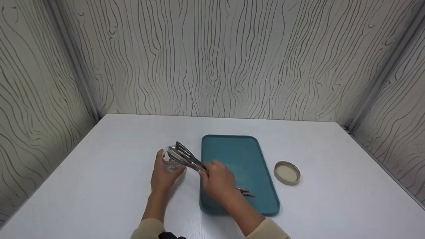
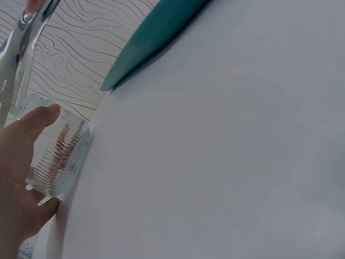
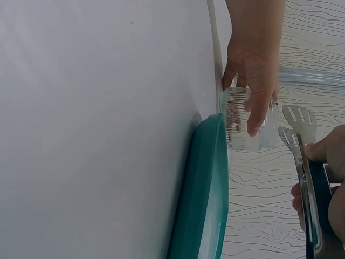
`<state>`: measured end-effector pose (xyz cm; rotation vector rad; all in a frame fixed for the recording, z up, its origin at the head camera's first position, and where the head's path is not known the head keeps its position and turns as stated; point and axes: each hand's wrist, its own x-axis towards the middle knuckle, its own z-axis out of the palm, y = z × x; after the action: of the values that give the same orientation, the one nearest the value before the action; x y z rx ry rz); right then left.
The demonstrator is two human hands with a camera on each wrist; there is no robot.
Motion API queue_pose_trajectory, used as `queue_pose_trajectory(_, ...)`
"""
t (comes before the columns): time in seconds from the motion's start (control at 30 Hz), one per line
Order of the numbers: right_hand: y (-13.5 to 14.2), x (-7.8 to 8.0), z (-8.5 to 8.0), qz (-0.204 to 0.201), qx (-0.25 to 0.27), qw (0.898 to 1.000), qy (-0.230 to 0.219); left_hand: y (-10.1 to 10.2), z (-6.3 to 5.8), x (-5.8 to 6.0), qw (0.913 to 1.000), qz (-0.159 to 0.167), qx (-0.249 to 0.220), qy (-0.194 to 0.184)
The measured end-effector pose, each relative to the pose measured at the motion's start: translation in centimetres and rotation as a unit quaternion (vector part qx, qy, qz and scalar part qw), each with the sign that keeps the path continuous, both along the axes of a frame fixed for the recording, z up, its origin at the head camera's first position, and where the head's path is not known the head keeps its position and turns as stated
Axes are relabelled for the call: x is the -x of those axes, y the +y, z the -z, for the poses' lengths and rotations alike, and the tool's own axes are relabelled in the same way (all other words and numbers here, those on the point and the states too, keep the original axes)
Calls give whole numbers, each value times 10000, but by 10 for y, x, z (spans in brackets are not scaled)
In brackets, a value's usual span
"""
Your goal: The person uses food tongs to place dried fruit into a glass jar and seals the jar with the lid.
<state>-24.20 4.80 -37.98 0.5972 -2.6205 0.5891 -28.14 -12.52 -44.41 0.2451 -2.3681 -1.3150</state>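
A clear ribbed glass jar [image 2: 64, 148] stands on the white table, with some reddish-brown pieces inside near its bottom. My left hand [image 1: 163, 176] grips it round the side, thumb across the glass. Metal tongs [image 1: 187, 157] with slotted ends are held in my right hand [image 1: 219, 181]; their tips hover over the jar's mouth, slightly apart, and nothing shows between them in the right wrist view. Under my right forearm, several small reddish-brown pieces [image 1: 246, 192] lie on the teal tray [image 1: 229, 149], partly hidden by the hand.
A round beige lid [image 1: 287, 173] lies on the table [image 1: 332, 199] to the right of the tray. Panels with a wood-grain line pattern [image 1: 212, 59] enclose the table at the back and sides.
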Motion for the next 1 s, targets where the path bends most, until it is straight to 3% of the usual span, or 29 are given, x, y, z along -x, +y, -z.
queue_pose_trajectory(0.5, 23, -6, -22, 132, 32, 9998, 176, -1, -1, 0, 9997, 53, -120, -227)
queue_pose_trajectory(1.0, 72, -5, -23, 273, -20, 9966, 780, -1, 0, 0, 9999, 91, -44, -34)
